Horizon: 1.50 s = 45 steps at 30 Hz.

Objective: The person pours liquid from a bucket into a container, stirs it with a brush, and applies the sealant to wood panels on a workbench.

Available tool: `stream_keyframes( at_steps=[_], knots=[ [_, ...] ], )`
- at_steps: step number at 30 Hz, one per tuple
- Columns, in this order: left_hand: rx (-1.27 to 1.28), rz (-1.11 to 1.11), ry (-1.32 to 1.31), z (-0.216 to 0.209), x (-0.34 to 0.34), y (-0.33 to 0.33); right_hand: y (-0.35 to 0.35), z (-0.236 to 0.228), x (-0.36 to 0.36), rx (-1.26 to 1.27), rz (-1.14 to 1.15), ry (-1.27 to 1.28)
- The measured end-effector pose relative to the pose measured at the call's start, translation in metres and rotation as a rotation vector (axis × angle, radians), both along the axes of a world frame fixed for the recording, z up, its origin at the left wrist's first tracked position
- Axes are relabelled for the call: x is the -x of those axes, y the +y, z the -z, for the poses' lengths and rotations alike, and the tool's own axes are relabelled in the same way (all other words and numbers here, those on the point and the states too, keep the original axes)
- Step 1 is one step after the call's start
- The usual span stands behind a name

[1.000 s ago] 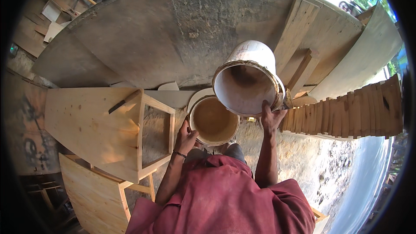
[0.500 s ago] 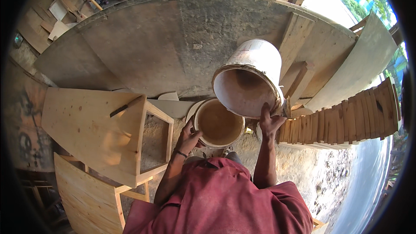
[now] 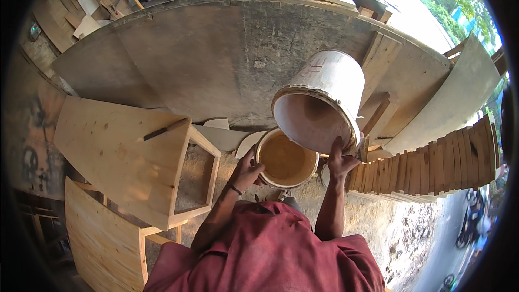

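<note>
In front of me, my left hand grips the left rim of a round bucket with a tan, murky layer inside. My right hand is closed on the lower rim of a larger white bucket, stained around its edge. That white bucket is tilted, its mouth facing down toward me, and its rim overlaps the upper right of the other bucket. A brownish patch shows on its inner wall. Whether anything runs out of it, I cannot tell.
A wide, worn board stands across the far side. At left is a pale wooden cabinet frame with a dark narrow tool on top. A row of stacked wooden slats stands at right, and motorbikes pass on the road beyond.
Both buckets, with my hands on them, sit slightly farther right and lower in view, as the whole scene has shifted. More of the tan layer in the left bucket is lit. Motorbikes have appeared on the road.
</note>
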<state>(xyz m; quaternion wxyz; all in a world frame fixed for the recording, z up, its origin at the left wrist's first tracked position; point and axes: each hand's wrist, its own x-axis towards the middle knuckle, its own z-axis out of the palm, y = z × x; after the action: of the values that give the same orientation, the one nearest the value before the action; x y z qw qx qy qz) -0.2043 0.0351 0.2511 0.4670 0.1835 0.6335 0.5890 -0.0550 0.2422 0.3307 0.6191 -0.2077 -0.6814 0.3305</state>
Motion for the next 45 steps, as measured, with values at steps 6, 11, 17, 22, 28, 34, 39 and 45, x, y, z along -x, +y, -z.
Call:
stream_keyframes(
  at_steps=[6,11,17,22,28,34,39,45],
  knots=[
    [-0.004,0.002,0.013,-0.013,0.001,0.000,0.000,0.007,-0.001,-0.028,-0.020,-0.055],
    [0.000,-0.006,0.010,-0.015,0.002,0.000,-0.001,-0.003,0.004,-0.173,0.043,-0.060],
    [-0.031,-0.003,0.008,-0.016,0.005,0.001,-0.005,-0.010,0.006,-0.230,0.049,-0.048],
    [-0.012,-0.013,-0.011,-0.019,0.005,0.000,-0.005,-0.010,0.007,-0.265,0.044,-0.046],
    [-0.016,-0.026,-0.007,-0.016,0.006,-0.001,-0.009,-0.011,0.010,-0.246,0.050,-0.049],
    [-0.018,-0.012,-0.013,-0.016,0.005,-0.001,-0.006,-0.004,0.008,-0.259,0.058,-0.055],
    [-0.041,-0.014,-0.006,-0.015,0.004,-0.002,-0.012,-0.011,0.011,-0.237,0.059,-0.050],
    [-0.035,-0.017,-0.012,-0.012,0.003,-0.005,-0.012,-0.003,0.011,-0.184,0.066,-0.042]
  ],
)
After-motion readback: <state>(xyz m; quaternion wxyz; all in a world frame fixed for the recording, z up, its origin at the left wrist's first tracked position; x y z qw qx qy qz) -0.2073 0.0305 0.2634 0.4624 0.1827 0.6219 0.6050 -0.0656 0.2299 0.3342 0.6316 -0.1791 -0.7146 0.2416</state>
